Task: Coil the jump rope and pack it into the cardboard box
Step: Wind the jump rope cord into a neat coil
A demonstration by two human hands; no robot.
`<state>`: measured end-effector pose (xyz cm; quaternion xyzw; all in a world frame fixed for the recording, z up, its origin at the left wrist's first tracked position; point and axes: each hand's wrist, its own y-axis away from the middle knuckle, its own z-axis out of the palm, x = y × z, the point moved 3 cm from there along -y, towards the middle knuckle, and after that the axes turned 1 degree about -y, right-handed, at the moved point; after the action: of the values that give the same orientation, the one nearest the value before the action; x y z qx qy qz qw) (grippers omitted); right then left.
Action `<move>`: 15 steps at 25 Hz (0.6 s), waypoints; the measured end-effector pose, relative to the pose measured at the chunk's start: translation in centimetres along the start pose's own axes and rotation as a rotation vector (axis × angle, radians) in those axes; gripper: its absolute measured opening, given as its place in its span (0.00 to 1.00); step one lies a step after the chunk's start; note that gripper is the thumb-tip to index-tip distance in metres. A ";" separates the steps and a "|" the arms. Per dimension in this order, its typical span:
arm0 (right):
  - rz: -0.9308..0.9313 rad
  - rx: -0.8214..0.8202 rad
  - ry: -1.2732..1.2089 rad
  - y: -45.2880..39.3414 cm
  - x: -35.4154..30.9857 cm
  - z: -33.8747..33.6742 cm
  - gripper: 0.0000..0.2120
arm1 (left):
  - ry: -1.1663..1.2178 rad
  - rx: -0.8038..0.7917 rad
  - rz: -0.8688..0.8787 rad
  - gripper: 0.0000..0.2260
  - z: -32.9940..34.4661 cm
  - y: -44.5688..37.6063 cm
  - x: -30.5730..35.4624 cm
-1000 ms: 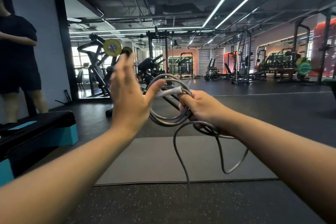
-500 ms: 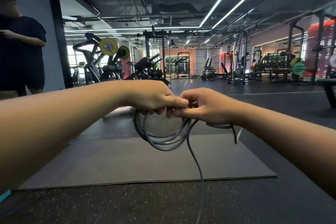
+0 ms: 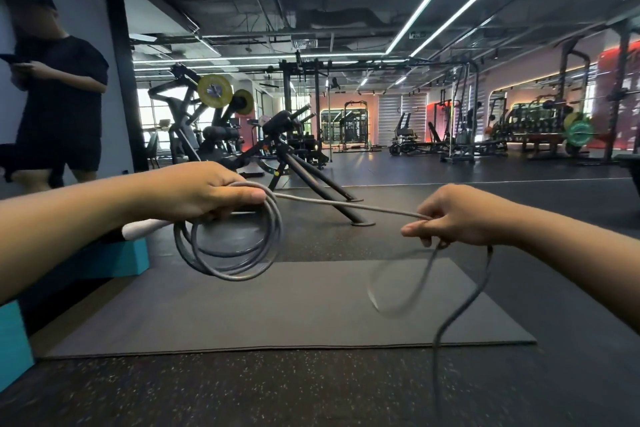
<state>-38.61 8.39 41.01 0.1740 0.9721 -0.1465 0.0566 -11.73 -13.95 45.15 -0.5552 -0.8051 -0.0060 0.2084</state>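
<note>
The grey jump rope [image 3: 235, 253] hangs in several loops from my left hand [image 3: 204, 192], which grips the coil at its top together with a white handle [image 3: 143, 227] that pokes out below the wrist. A taut stretch of rope runs rightward to my right hand [image 3: 450, 218], which pinches it between thumb and fingers. Below my right hand a blurred loop swings and a loose tail drops toward the floor at the bottom edge. No cardboard box is in view.
A dark grey mat [image 3: 277, 308] lies on the speckled rubber floor below my hands. A black and teal step platform [image 3: 104, 260] sits at the left. A person in black stands at far left [image 3: 59, 97]. Gym machines [image 3: 277, 149] fill the background.
My hands, together at the coil half a second ago, have drawn apart. The left keeps the coil and has moved left; the right has slid out along the rope to the right.
</note>
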 end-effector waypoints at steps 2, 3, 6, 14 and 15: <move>-0.019 0.072 0.141 -0.4 -1.0 0.2 0.18 | 0.232 0.074 -0.020 0.24 0.2 0.1 -0.7; -0.056 0.107 0.103 -0.6 -2.0 0.4 0.15 | 0.381 0.110 -0.010 0.24 0.5 -0.2 -0.6; -0.113 0.073 -0.563 -1.1 -4.8 1.6 0.12 | 0.863 0.235 0.007 0.22 1.6 -0.6 1.1; -0.153 -0.053 -1.148 -1.5 -10.2 5.1 0.31 | 1.631 0.644 -0.028 0.21 4.2 -3.4 6.1; -0.185 0.006 -1.109 -1.4 -10.8 5.1 0.27 | 1.680 0.674 -0.041 0.22 4.2 -3.7 6.5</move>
<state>-28.72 2.12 38.26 -0.0150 0.8075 -0.2233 0.5458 -18.41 -8.53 44.34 -0.2632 -0.3565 -0.1768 0.8789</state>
